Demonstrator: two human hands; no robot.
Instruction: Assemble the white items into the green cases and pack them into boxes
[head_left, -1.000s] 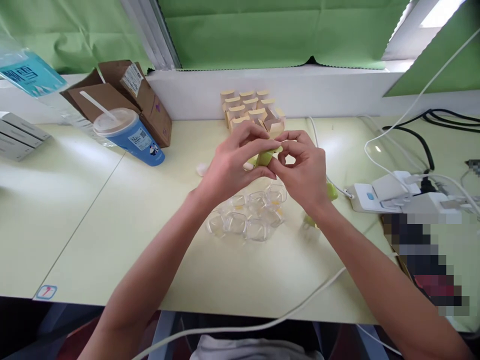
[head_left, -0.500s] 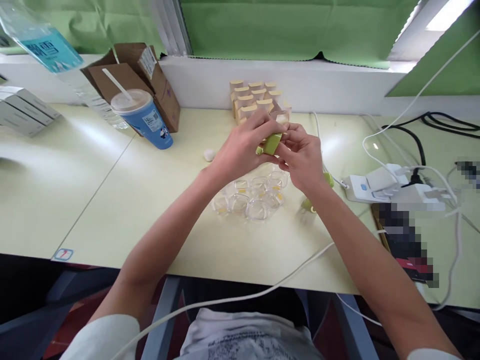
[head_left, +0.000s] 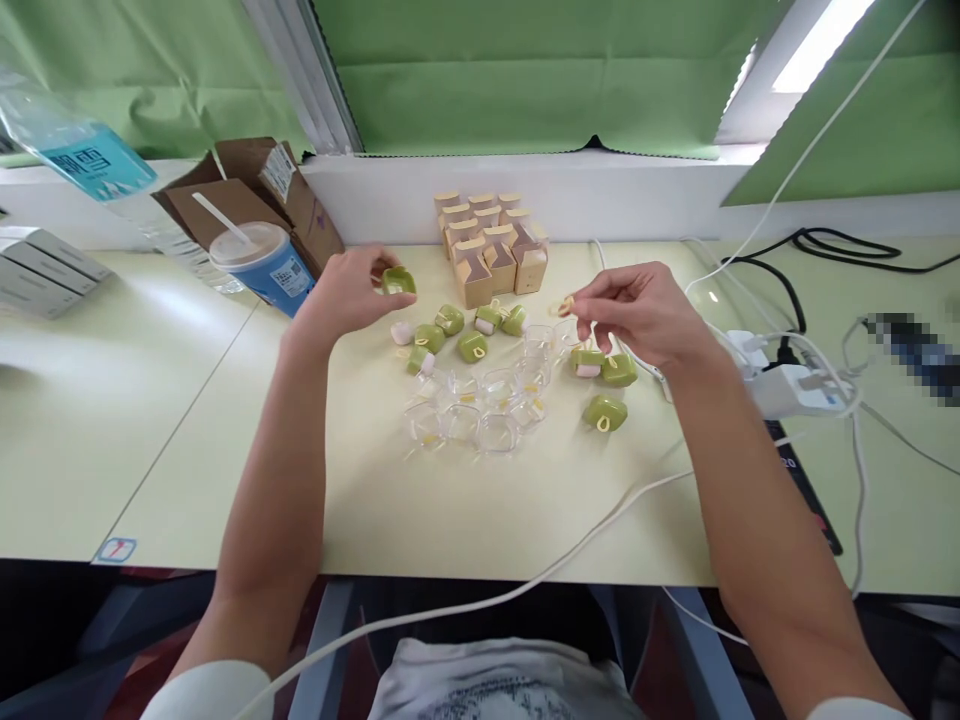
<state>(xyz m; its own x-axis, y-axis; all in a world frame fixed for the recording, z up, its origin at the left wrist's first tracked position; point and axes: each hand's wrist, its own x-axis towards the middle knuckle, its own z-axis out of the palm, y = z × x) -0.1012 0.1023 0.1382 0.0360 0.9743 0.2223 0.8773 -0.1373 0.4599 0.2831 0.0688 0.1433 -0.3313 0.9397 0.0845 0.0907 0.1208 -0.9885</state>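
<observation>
My left hand (head_left: 346,290) is closed on a hollow green case shell (head_left: 397,281), its open side facing up, left of the small boxes. Between the fingertips of my right hand (head_left: 634,308) is a small pale-yellow loop piece (head_left: 564,306), partly see-through at its left end. Between the hands lie several green cases (head_left: 472,347), some with yellow loops and pale inner parts. Below my right hand are more green cases (head_left: 604,412). Clear plastic cups (head_left: 460,424) with yellow bits stand in a cluster at the middle. A small white piece (head_left: 402,332) lies below my left hand.
Open-topped tan boxes (head_left: 499,255) stand by the wall. At left are a blue drink cup (head_left: 279,270) with a straw, a cardboard box (head_left: 319,215) and a water bottle (head_left: 105,170). A white cable (head_left: 450,606) crosses the front edge; a power strip (head_left: 799,390) lies right.
My hands have moved apart, the left going left with the green shell and the right going right with the yellow loop piece. Green cases behind them now show. The view has shifted slightly.
</observation>
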